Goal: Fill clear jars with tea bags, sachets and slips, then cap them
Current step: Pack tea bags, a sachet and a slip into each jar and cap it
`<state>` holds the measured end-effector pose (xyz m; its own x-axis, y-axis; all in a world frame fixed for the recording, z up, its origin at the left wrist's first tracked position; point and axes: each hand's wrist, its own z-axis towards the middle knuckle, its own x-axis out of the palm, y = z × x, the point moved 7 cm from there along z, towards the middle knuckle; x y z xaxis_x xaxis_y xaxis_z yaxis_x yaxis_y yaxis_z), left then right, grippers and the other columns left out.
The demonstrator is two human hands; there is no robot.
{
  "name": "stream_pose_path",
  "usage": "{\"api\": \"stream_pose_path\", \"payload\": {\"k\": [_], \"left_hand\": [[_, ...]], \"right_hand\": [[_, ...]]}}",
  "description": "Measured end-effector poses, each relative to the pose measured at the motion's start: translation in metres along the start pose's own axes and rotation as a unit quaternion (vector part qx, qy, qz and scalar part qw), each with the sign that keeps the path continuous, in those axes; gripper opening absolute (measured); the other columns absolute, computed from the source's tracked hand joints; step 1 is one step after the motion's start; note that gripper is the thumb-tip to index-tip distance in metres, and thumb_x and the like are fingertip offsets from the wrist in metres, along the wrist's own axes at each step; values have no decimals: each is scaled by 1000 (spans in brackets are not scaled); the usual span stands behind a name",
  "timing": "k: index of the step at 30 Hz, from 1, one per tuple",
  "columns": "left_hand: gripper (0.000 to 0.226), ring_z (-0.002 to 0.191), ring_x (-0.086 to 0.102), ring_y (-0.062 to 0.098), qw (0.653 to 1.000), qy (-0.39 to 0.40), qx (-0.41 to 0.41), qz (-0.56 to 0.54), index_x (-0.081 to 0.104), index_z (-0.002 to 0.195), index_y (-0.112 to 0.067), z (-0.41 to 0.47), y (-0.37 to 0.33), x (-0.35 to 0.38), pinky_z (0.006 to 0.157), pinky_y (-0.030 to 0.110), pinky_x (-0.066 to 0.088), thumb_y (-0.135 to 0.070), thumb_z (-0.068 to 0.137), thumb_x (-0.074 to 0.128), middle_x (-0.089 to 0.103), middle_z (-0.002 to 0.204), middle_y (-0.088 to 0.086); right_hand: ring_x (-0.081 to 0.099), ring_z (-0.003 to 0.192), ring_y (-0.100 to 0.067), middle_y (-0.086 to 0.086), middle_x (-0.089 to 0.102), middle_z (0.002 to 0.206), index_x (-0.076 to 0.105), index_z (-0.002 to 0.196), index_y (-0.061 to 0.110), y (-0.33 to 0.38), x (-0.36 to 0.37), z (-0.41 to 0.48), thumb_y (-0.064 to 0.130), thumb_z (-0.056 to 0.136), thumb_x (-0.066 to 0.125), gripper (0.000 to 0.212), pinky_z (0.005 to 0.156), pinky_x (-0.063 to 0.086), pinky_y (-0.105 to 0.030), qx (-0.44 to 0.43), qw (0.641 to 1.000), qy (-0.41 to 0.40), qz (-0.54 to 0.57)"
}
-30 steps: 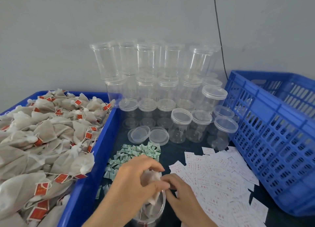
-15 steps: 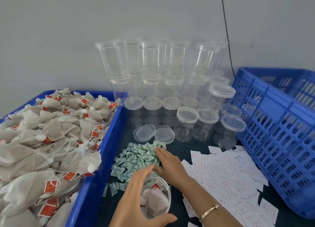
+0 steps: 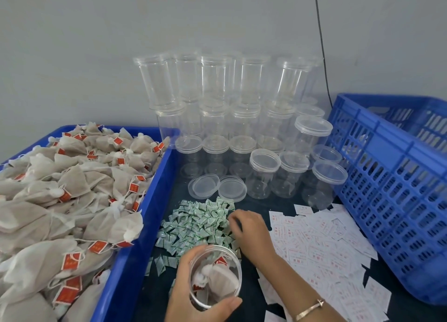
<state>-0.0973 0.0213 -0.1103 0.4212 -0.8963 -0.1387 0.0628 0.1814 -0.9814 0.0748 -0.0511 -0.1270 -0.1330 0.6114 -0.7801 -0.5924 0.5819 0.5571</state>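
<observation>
Dark tabletop (image 3: 152,295), close in: left hand (image 3: 193,300) wraps the jar (image 3: 235,268), tea bags (image 3: 217,279) already packed inside. Right hand (image 3: 251,229) has left the jar's mouth, where it was stuffing a second ago, and now sits on the sachets (image 3: 198,221), fingertips curled down. Pinching one? Can't tell. So bags done, sachet next. Slips (image 3: 321,244) and lids (image 3: 217,188) wait beyond.

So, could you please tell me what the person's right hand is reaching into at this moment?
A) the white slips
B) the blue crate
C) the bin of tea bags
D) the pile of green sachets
D: the right hand has its fingers on the green sachets, beside the white slips, while the left hand holds the jar.
</observation>
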Motion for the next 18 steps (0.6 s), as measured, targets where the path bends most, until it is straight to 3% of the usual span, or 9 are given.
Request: {"api": "stream_pose_path", "payload": {"k": [3, 6, 8, 10, 14, 18], "left_hand": [[101, 101, 65, 6, 1000, -17, 1, 5, 53, 123, -18, -1, -1, -2, 71, 7, 49, -38, 30, 88, 67, 114, -5], [99, 101, 65, 10, 1000, -25, 6, 11, 54, 122, -14, -2, -5, 1, 73, 11, 51, -38, 32, 87, 68, 112, 2], [96, 100, 66, 15, 999, -31, 13, 15, 55, 119, -6, -3, -8, 2, 79, 24, 54, -36, 33, 86, 68, 109, 9], [92, 99, 67, 17, 999, -41, 14, 25, 57, 115, -4, -3, -9, 2, 82, 27, 53, -28, 31, 87, 69, 105, 11], [87, 90, 68, 8, 999, -47, 9, 13, 56, 113, -2, -2, -7, 2, 75, 13, 51, -7, 31, 83, 71, 99, 8], [96, 97, 67, 18, 999, -23, -7, -31, 52, 119, 2, 2, -6, 4, 73, 13, 50, -5, 31, 89, 66, 108, 15]], "right_hand": [[62, 86, -15, 0, 71, 93, 67, 103, 12, -6, -17, -3, 21, 103, 54, 16, 79, 46, -32, 50, 995, -33, 83], [56, 116, -13, 5, 64, 126, 62, 129, 20, 1, -5, -10, 32, 100, 58, 31, 97, 43, -28, 11, 997, 75, 25], [44, 134, -15, 5, 52, 145, 52, 143, 22, 6, 14, -20, 33, 98, 61, 47, 110, 35, -31, -45, 983, 169, -47], [45, 131, -19, 2, 53, 142, 59, 137, 17, 11, 24, -26, 27, 99, 58, 39, 107, 35, -32, -91, 977, 172, -92], [52, 109, -19, -1, 63, 114, 68, 105, 11, 13, 18, -25, 20, 97, 59, 15, 95, 37, -30, -86, 991, 82, -61], [48, 126, -12, 3, 62, 130, 71, 103, 11, 12, 4, -18, 20, 96, 64, 14, 97, 25, -17, -49, 998, 33, -10]]}}
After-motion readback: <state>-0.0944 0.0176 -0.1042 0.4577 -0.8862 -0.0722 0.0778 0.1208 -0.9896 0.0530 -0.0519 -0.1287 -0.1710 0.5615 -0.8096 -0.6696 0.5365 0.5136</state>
